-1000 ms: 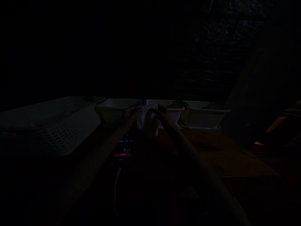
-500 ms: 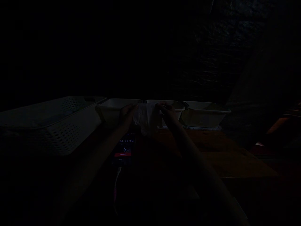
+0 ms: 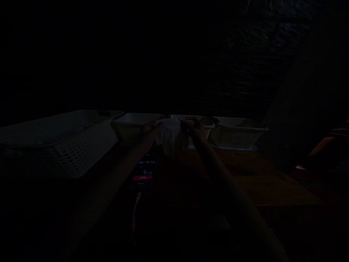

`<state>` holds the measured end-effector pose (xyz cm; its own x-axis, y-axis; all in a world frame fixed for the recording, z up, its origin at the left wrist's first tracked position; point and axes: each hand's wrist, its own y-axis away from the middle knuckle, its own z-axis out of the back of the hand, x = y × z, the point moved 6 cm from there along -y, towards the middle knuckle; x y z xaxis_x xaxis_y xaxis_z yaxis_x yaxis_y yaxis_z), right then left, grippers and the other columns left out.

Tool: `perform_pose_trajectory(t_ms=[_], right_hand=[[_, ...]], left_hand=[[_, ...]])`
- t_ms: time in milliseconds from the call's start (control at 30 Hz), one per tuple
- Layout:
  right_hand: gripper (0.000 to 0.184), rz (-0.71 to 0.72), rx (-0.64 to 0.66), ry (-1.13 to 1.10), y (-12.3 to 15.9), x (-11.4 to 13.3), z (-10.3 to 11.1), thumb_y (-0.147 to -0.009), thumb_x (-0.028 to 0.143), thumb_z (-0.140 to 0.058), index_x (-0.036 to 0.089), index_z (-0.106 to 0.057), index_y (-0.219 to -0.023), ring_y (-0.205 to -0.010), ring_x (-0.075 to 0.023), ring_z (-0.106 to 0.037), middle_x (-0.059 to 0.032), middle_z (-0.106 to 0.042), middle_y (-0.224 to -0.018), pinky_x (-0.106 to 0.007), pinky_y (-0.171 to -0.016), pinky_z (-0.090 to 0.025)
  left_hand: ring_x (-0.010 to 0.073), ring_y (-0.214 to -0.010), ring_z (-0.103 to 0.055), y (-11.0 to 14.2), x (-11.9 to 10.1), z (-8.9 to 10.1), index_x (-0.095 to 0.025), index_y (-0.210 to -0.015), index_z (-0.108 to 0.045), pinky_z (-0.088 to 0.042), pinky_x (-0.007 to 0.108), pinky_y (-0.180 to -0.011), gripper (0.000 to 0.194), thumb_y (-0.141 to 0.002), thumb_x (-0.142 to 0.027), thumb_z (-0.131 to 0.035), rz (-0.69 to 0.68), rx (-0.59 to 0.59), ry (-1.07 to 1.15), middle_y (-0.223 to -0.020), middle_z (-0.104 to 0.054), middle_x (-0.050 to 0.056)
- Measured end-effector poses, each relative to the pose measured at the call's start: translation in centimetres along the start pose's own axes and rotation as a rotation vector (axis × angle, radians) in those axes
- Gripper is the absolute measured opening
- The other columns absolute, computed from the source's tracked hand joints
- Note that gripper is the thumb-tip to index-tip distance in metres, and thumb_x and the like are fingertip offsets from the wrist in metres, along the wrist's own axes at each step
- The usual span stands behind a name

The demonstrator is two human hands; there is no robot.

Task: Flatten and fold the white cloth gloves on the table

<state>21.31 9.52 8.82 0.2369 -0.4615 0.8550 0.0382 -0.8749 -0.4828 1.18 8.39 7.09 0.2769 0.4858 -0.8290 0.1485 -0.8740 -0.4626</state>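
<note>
Nearest, lying flat on the tabletop [image 3: 272,189] with screen up: phone [image 3: 144,169], timer readable at a glance, cable [image 3: 135,207] trailing back. Just beyond and above it, held up off the wood between both hands: white cloth [image 3: 171,136], stretched as if for spreading. Left hand [image 3: 148,134] pinching one edge, right hand [image 3: 196,131] the other, fingers clenched on fabric. Behind, lined up within reach: three tubs [image 3: 237,133]. Far left, basket [image 3: 68,145].

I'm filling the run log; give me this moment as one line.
left hand: grips white cloth | right hand: grips cloth | behind: three white tubs | left: perforated basket | phone on table
</note>
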Motion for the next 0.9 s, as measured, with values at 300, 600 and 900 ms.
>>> perform_pose_trajectory(t_ms=[300, 600, 900], right_hand=[[0.071, 0.002, 0.223, 0.135, 0.3, -0.1, -1.1, -0.061, 0.043, -0.085, 0.023, -0.057, -0.123, -0.062, -0.0104, -0.053, 0.0024, -0.058, -0.072, -0.022, -0.055, -0.043], [0.069, 0.096, 0.189, 0.165, -0.6, -0.6, -0.3, -0.059, 0.037, -0.085, 0.022, -0.062, -0.122, -0.065, -0.0126, -0.056, -0.0004, -0.063, -0.078, -0.026, -0.06, -0.049], [0.061, 0.098, 0.124, 0.182, -0.3, 1.1, 0.0, -0.062, 0.041, -0.082, 0.021, -0.064, -0.117, -0.076, -0.0118, -0.057, -0.005, -0.065, -0.11, -0.026, -0.067, -0.049]], left_hand=[[0.0247, -0.095, -0.07, 0.2, -1.0, -0.6, -0.016, -0.1, -0.071, -0.055, 0.034, -0.085, 0.052, -0.055, -0.03, -0.091, -0.03, 0.125, -0.05, -0.1, -0.075, 0.006], [0.0308, -0.107, -0.067, 0.0, -1.0, -0.5, -0.015, -0.103, -0.067, -0.055, 0.044, -0.092, 0.054, -0.057, -0.029, -0.09, -0.042, 0.174, -0.106, -0.106, -0.073, 0.009], [0.0294, -0.114, -0.064, 0.7, -0.5, -1.6, -0.02, -0.12, -0.06, -0.053, 0.041, -0.097, 0.075, -0.053, -0.022, -0.093, -0.027, 0.324, -0.086, -0.121, -0.068, 0.009]])
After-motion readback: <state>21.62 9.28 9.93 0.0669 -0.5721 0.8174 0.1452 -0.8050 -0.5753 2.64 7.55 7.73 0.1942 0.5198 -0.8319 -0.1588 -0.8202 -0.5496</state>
